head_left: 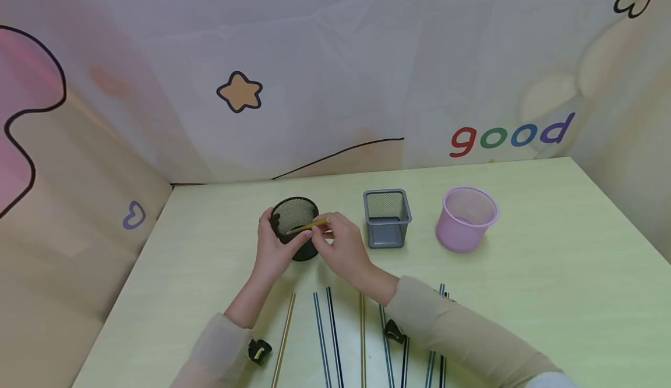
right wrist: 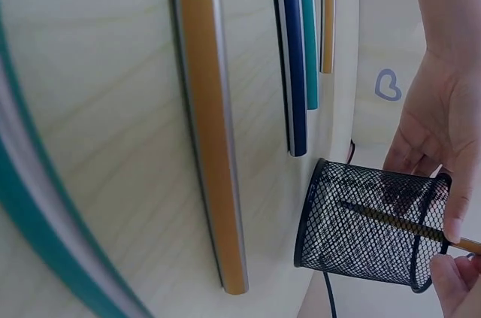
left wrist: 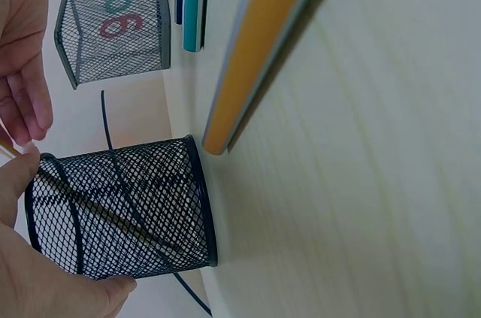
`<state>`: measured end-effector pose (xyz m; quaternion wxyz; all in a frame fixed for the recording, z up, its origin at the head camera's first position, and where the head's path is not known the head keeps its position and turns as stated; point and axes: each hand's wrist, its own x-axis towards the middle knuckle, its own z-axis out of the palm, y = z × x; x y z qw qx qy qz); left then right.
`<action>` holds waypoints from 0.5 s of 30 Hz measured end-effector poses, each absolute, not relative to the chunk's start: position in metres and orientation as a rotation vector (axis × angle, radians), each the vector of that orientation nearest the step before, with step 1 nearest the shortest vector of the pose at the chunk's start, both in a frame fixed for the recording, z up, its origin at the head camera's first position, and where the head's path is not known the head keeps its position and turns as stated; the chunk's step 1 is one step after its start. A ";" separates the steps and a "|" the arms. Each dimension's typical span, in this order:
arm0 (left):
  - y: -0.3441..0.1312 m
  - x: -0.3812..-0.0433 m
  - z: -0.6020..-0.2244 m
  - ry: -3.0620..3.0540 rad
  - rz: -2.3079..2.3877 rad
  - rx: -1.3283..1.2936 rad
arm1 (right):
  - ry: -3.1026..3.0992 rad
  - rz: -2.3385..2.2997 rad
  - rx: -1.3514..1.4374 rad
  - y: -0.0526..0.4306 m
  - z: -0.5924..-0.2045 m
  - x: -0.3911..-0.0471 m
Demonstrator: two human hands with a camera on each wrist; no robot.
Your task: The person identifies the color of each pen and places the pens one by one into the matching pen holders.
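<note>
My left hand [head_left: 272,247] grips a round black mesh pen cup [head_left: 304,254] around its side, thumb at the near rim. Between thumb and fingers, my right hand [head_left: 343,249] pinches a yellow pencil [head_left: 321,222] over the cup's mouth. Through the mesh in the right wrist view, the pencil's dark lower end [right wrist: 368,213] shows inside the cup, slanting down toward the base. The left thumb lies right by the pencil at the rim. In the left wrist view the cup [left wrist: 128,213] stands on the table.
To the right stand a grey square mesh holder [head_left: 388,233] and a pink round mesh basket [head_left: 461,233]. Along the near side lie several pencils, among them a yellow one [head_left: 283,339], a teal one [head_left: 322,339] and a dark blue one [head_left: 334,337]. A printed cloth backdrop [head_left: 325,85] rises behind the table.
</note>
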<state>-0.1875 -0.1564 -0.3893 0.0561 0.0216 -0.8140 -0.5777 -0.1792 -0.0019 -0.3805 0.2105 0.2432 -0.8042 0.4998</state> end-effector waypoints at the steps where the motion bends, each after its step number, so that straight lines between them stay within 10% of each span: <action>1: -0.156 -0.187 -0.390 -2.472 -1.748 0.061 | -2.240 1.387 0.672 -0.002 -0.381 -0.179; 15: -0.158 -0.188 -0.391 -2.475 -1.744 0.042 | -2.274 1.372 0.661 -0.010 -0.384 -0.181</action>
